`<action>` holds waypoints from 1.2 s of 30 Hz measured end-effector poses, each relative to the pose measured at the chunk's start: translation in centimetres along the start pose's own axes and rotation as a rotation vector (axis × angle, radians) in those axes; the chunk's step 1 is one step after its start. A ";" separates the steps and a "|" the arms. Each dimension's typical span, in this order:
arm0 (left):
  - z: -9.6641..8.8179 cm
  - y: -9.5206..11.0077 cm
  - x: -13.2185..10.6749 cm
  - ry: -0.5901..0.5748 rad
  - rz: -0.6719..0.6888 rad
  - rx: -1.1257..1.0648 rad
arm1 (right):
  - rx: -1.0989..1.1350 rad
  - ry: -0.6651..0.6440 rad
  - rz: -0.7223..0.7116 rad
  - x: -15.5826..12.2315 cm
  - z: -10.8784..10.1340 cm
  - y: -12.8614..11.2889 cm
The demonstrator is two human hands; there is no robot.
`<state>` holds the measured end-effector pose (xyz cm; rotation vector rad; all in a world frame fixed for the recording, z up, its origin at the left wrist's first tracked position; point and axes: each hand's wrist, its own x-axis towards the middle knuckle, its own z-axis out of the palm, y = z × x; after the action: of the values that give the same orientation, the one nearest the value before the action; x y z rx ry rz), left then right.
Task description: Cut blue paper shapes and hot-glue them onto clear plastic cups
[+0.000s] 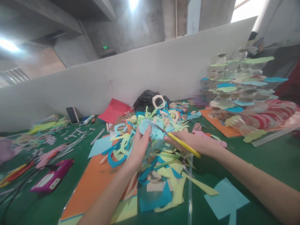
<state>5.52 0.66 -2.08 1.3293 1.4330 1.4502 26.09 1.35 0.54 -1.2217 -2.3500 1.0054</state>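
Note:
My left hand (142, 140) pinches a piece of light blue paper (143, 126) above a heap of cut paper. In my right hand (180, 142) is a pair of scissors with yellow handles (184, 145). Their metal blades point left and reach the edge of the blue paper; whether the blades are apart I cannot tell. Paper scraps (161, 178) in blue, yellow-green and peach lie beneath and around both hands. A light blue sheet (226, 198) rests on the green table below my right forearm.
Orange sheets (91, 184) lie at left, near a purple device (52, 176) with a cable and a pink glue gun (50, 156). A phone (72, 115) leans by the wall. Clear cups layered with paper (234, 84) are stacked at right. A black bag (150, 99) sits behind the heap.

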 end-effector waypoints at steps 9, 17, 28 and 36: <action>-0.1 1.4 -0.2 0.027 -0.061 0.126 | -0.128 0.006 -0.014 0.8 0.3 1.4; -0.1 1.5 -0.2 0.015 0.012 0.162 | -0.105 -0.035 -0.042 0.5 0.1 1.3; 0.0 1.1 -0.5 -0.026 0.036 0.161 | -0.132 0.028 -0.003 0.6 -0.2 1.1; 0.0 1.4 -0.4 -0.025 0.028 0.096 | -0.114 0.116 0.131 0.7 -0.4 0.4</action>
<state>5.85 0.12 -0.83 1.4269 1.4890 1.3932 26.12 2.22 0.50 -1.4521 -2.2904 0.8245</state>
